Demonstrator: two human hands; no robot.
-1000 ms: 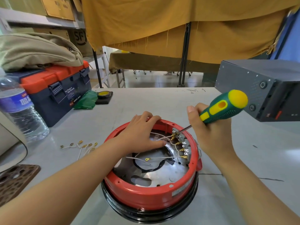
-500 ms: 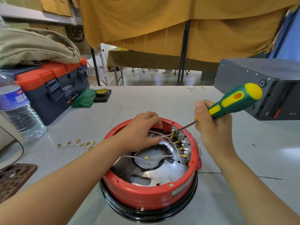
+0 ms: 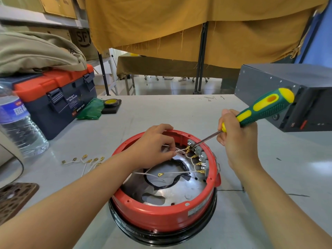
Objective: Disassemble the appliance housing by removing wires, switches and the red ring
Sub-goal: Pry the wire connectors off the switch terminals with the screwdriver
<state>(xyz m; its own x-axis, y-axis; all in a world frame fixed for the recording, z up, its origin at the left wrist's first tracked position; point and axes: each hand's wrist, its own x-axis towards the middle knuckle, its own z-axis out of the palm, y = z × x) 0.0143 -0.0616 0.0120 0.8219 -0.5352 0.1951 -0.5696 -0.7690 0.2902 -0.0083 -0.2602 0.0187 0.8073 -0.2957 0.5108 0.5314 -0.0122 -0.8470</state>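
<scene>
Far left, a water bottle (image 3: pixel 17 121) and toolbox (image 3: pixel 53 97) | loose wires (image 3: pixel 84 161) on the table (image 3: pixel 161 108) | left hand (image 3: pixel 152 146) inside the red ring (image 3: pixel 161 212) — fingers pinching a white wire (image 3: pixel 179 150) | grey switches (image 3: pixel 199 153) on the ring's right wall | right hand (image 3: pixel 237 139) grips a green-yellow screwdriver (image 3: pixel 260 108) — tip at the top switch.

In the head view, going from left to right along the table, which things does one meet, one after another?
water bottle → toolbox → loose wires → tape roll → left hand → row of switches → right hand → screwdriver handle → grey metal case
</scene>
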